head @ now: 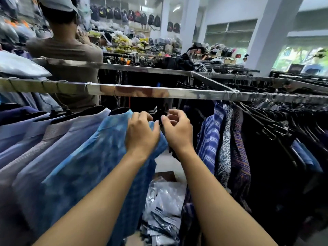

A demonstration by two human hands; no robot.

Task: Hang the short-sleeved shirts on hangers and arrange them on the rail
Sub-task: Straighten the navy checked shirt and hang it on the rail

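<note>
A blue mottled short-sleeved shirt [92, 157] hangs on a black hanger [119, 110] from the steel rail [159, 92]. My left hand [142, 132] grips the shirt's right shoulder edge near the collar. My right hand [177, 130] is beside it with fingers curled, pinching a dark piece between the two hands; whether that is hanger or cloth is unclear. A darker blue checked shirt [134, 192] hangs below my left wrist.
Pale blue shirts [35, 132] hang to the left, striped and patterned shirts [211, 139] plus dark garments [275, 139] to the right. Plastic-bagged shirts [163, 206] lie on the floor below. A person in a brown top [71, 55] stands behind the rail.
</note>
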